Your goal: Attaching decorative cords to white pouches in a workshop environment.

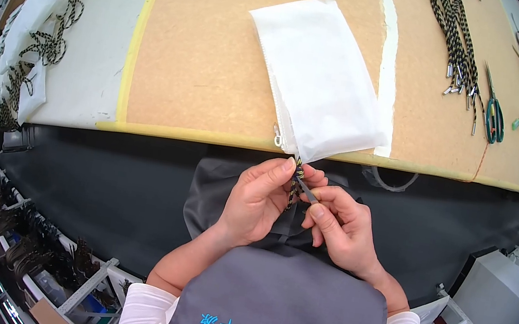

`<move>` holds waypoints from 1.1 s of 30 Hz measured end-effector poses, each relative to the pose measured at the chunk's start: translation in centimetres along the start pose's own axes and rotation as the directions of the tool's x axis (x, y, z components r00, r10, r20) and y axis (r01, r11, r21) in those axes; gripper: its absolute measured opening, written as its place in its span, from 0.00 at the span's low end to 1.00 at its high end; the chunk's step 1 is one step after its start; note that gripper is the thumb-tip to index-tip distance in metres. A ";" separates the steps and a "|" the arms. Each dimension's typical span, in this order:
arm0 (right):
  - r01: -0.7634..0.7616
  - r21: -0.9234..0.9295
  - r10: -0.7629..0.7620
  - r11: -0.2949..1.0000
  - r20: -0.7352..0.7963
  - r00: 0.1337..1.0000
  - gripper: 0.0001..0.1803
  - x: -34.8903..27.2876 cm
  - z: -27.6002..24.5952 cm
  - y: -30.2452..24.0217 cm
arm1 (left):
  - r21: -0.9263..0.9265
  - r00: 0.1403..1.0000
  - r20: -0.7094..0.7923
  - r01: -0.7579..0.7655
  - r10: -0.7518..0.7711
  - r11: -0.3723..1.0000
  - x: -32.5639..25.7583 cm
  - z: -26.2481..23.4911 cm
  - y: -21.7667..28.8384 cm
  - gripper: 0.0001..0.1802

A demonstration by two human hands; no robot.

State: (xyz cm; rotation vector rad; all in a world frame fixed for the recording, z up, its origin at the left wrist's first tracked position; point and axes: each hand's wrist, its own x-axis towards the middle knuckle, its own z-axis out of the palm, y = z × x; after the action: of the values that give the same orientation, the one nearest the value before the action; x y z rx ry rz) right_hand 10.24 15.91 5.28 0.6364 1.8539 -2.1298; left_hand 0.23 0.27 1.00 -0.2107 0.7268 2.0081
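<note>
**Two hands, one cord, one white bag at the near edge**

Both hands work just past the near edge of the tan worktable (pixel 221 56), over the dark gap in front of the person's grey apron (pixel 281 306). The left hand (pixel 257 198) is pinched shut on a black-and-yellow braided cord (pixel 294 187), thumb and forefinger closed where the cord leaves the bag. The right hand (pixel 341 224) is closed narrowly on the same cord lower down, its fingers gripping around the cord's metal tip (pixel 307 191), which points up and to the left between the two hands. The hands touch each other at the fingertips.

One white fabric bag (pixel 319 77) lies on the table, slanting from the middle toward the near edge, its lower corner hanging just over that edge, directly above the hands. A small metal ring or pull (pixel 277 136) shows at its lower left side; what exactly it is cannot be told.

Toward the far right corner lies one bundle of like braided cords (pixel 455 40) with metal tips; their number cannot be counted. Just to its right lies one pair of green-handled scissors (pixel 493 113). One white strip (pixel 390 61) runs from the far edge to the near edge beside the bag. At the left edge sits one stack of white bags (pixel 39 22) with cords threaded in.
</note>
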 end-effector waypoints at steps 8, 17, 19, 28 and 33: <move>0.079 -0.188 -0.091 0.979 -0.054 0.994 0.09 -0.1 0.0 0.1 | 0.024 0.999 -0.026 -0.030 0.030 0.999 -0.1 0.3 -0.3 0.18; 0.015 -0.039 -0.015 0.999 0.017 1.000 0.10 0.0 -0.5 0.4 | 0.027 0.998 -0.019 -0.051 0.052 0.998 -0.2 0.4 -0.5 0.18; -0.006 -0.011 0.006 1.000 0.019 1.000 0.10 0.0 -0.5 0.2 | 0.026 0.998 -0.024 -0.055 0.055 0.998 -0.2 0.4 -0.5 0.18; -0.011 -0.066 0.007 0.998 -0.070 0.998 0.10 -0.1 0.2 -0.1 | 0.024 0.992 -0.063 -0.104 0.106 0.994 -0.2 0.4 -1.0 0.15; 0.027 -0.142 -0.040 0.989 -0.092 0.995 0.10 0.2 0.2 -0.6 | 0.144 0.978 -0.056 -0.192 0.202 0.971 -0.1 0.6 -1.2 0.12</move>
State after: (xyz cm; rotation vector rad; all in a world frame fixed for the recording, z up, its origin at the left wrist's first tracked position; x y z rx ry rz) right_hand 9.75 15.85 5.72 0.6887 2.0572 -1.9979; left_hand 1.37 0.97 1.05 -0.1326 0.9605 2.1357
